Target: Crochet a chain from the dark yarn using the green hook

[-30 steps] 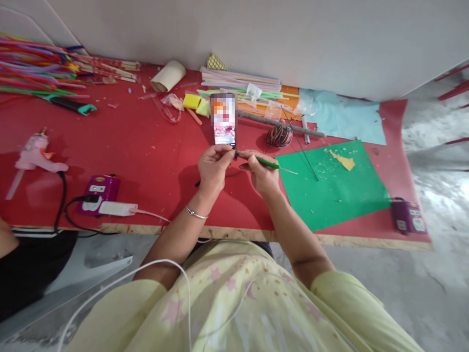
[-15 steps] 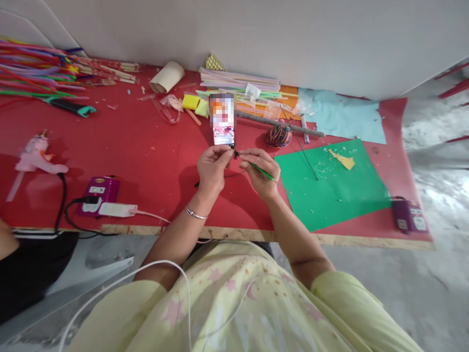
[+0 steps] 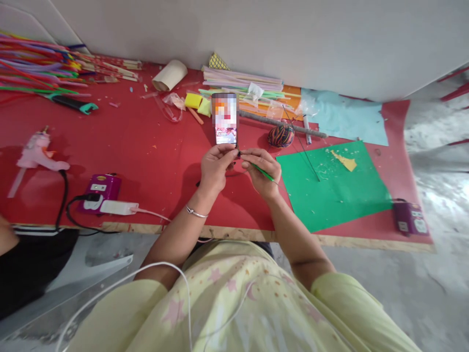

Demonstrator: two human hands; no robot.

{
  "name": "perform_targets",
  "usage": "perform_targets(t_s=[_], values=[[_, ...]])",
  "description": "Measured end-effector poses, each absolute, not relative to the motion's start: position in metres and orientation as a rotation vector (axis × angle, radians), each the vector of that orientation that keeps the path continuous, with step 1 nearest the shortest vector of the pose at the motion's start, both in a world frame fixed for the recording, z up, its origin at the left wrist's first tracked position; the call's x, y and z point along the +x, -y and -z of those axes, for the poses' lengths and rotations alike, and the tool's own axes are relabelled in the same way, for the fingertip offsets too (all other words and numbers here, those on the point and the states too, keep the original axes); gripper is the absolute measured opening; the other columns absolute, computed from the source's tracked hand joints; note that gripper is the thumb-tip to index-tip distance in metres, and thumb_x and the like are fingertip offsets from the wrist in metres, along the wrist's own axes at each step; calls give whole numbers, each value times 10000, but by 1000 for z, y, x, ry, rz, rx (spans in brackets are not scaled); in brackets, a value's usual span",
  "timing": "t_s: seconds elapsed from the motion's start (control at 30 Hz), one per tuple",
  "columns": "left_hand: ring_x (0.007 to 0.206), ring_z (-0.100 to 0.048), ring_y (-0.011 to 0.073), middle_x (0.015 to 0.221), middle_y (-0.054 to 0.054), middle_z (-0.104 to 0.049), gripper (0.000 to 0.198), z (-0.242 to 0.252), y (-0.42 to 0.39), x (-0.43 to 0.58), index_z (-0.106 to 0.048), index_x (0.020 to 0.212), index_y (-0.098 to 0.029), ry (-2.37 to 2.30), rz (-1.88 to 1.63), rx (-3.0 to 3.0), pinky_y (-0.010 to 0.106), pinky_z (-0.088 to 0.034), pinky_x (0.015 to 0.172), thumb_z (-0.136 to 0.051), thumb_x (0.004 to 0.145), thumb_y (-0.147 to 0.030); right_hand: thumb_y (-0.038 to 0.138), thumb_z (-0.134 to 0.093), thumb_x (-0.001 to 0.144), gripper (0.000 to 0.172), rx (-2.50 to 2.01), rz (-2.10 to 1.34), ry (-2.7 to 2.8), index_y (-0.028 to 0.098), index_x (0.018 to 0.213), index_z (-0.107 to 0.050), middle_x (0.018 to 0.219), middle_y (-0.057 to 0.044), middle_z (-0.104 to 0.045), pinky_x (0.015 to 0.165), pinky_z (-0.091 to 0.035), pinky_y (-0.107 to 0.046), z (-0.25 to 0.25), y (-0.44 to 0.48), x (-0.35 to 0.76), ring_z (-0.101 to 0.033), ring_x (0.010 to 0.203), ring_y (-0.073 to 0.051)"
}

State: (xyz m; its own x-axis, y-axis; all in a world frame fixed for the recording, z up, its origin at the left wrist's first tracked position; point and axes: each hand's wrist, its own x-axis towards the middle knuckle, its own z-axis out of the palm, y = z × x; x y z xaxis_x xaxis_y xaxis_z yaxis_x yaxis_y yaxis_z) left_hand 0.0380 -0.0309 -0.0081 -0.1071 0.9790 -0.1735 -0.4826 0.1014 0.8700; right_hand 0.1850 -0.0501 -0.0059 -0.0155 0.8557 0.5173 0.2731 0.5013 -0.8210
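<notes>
Above the red table, my two hands meet just in front of an upright phone (image 3: 225,134). My left hand (image 3: 213,168), with a silver bracelet at the wrist, pinches a small dark piece of yarn work (image 3: 239,154) between thumb and fingers. My right hand (image 3: 266,176) is closed round a thin crochet hook with a green handle (image 3: 263,171), its tip at the dark piece. Fingers mostly hide the small piece and the hook's tip. A ball of multicoloured yarn (image 3: 281,136) sits beyond my right hand.
A green sheet (image 3: 330,195) with a yellow scrap (image 3: 344,160) lies at right. Pipe cleaners (image 3: 32,68) are piled far left. A pink glue gun (image 3: 40,154) and a purple power socket (image 3: 102,188) with cables stand at left. Thin dark sticks (image 3: 306,156) cross the sheet.
The view has shifted slightly, so the table things sit a little further right. Both hands keep their pinch on the dark piece and the hook, with small finger movements.
</notes>
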Motion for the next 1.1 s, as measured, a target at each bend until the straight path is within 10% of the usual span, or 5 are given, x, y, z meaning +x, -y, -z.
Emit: perform_targets(t_s=[0.43, 1.1], values=[[493, -557, 59, 647, -20, -696, 287, 8, 32, 39, -743, 812, -186, -984, -1471, 668, 185, -417, 476, -919, 639, -335, 429, -766, 907, 169, -930, -913, 1296, 321, 1006, -849, 1042, -35, -794, 663, -661, -303, 10, 51, 182, -757, 976, -211], [509, -558, 64, 647, -10, -694, 302, 9, 32, 40, -738, 789, -184, -872, -1486, 675, 193, -421, 474, -944, 634, -342, 531, -848, 779, 268, -976, -1284, 956, 291, 898, -835, 953, -4, -819, 680, -612, -273, 20, 44, 183, -757, 893, -177]])
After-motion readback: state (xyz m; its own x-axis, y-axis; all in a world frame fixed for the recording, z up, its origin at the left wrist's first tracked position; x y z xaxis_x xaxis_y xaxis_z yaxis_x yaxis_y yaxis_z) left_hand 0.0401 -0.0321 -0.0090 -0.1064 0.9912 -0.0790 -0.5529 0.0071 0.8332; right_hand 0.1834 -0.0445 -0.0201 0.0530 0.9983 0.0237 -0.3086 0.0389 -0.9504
